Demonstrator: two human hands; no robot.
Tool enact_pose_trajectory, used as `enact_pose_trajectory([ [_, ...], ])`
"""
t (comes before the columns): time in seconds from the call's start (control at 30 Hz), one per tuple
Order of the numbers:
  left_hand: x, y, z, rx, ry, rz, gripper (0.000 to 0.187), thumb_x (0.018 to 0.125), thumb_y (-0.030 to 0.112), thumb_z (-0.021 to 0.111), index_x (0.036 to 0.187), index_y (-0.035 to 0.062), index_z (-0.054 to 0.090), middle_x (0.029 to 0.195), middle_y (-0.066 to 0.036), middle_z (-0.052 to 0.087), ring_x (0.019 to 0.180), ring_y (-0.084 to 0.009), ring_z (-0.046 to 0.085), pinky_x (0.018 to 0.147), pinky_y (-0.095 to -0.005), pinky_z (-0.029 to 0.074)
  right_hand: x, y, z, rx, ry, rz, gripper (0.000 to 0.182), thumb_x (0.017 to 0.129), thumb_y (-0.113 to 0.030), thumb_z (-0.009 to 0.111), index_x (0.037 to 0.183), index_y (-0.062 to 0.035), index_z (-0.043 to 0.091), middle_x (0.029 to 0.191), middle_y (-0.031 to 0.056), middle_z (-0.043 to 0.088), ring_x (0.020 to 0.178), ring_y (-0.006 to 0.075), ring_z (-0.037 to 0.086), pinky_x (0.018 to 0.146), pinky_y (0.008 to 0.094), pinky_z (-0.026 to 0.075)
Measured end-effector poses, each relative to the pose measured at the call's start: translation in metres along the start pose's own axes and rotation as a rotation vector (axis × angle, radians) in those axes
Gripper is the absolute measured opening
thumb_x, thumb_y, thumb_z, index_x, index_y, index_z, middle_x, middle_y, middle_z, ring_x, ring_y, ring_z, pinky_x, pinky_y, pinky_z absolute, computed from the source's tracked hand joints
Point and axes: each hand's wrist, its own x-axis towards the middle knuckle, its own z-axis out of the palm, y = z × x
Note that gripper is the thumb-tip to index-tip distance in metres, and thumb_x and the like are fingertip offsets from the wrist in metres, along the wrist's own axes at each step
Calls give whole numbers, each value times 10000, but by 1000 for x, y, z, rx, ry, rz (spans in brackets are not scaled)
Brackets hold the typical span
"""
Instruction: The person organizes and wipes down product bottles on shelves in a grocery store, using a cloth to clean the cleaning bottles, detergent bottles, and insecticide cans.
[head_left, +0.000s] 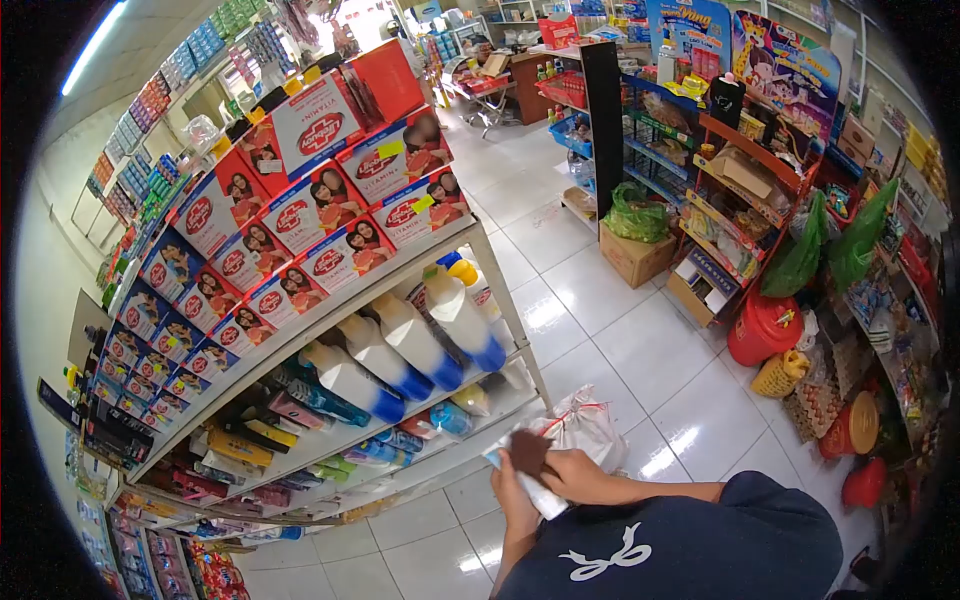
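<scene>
Low in front of my body, my left hand [514, 492] is closed around a white item [541, 496] with a bluish end; it looks like a bottle or tube, but its kind is not clear. My right hand [578, 477] grips a brown cloth [529, 452] and presses it against that item. Part of the white item is hidden by the cloth and my fingers. Just beyond my hands, a white plastic bag [585, 432] with red ties stands on the tiled floor.
To the left is a metal shelf rack [420, 258] with red soap boxes [310, 130] on top and large white-and-blue bottles [460, 315] below. On the right stand snack racks [745, 190], a red bucket [765, 330], egg trays [815, 405] and a cardboard box [636, 258].
</scene>
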Motion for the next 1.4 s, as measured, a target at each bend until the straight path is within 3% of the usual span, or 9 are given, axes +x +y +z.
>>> enact_pose_trajectory([
  [0.13,19,8,-17,-229,9,214,533,834,382,498,1137,-43,388,958,-178,564,875,-253,556,773,-350,434,-3,-20,3,173,-321,-87,277,755,-224,552,870,19,486,947,192,469,870,360,497,722,393,430],
  [0.33,18,30,-35,-176,87,260,486,868,372,438,1121,-40,387,940,-191,560,813,-233,563,704,-305,455,11,-35,20,450,-246,-157,297,816,-233,532,964,25,538,992,183,513,897,273,516,725,353,427],
  [0.43,28,32,-48,-100,107,251,452,890,350,398,1110,-44,384,926,-184,556,773,-226,563,662,-302,457,7,-23,39,658,-306,187,287,853,-183,501,985,68,544,1029,94,547,862,147,535,746,252,412],
  [0.47,32,31,-53,-48,90,274,451,890,349,396,1107,-47,384,933,-185,554,763,-224,563,659,-301,456,6,-20,44,732,-394,510,299,841,-180,531,982,84,547,948,54,582,838,104,515,732,240,411],
  [0.57,36,31,-54,37,46,338,381,893,276,397,1087,-51,386,899,-158,542,694,-203,549,649,-295,448,1,-32,54,925,-185,754,273,797,-214,595,952,10,598,933,53,594,749,72,524,643,200,416],
  [0.83,5,28,-44,139,-171,431,446,828,95,453,1235,9,293,905,-81,484,789,-153,474,691,-267,410,-26,-38,69,1207,230,722,332,784,-90,587,1077,0,461,977,77,533,897,164,527,767,299,444],
  [1.0,-28,15,-33,84,-583,370,747,688,-94,509,1311,-15,104,1266,-160,325,1107,-240,409,912,-331,345,-52,-17,47,1552,330,809,295,817,-211,546,1043,-39,468,920,64,540,826,185,562,702,320,497],
  [1.23,-70,-13,-31,428,-713,156,723,700,-19,611,1272,-11,169,1153,-168,465,1059,-235,464,893,-318,361,-111,-10,12,1493,436,675,317,815,-191,541,1078,-28,469,1001,106,531,902,208,543,788,358,467],
  [1.4,-92,-25,-46,650,-670,401,606,728,104,618,1233,20,293,1065,-122,560,977,-249,553,795,-313,433,-136,-9,10,1508,297,723,327,826,-204,534,1098,-32,472,992,58,555,897,170,544,780,319,455],
])
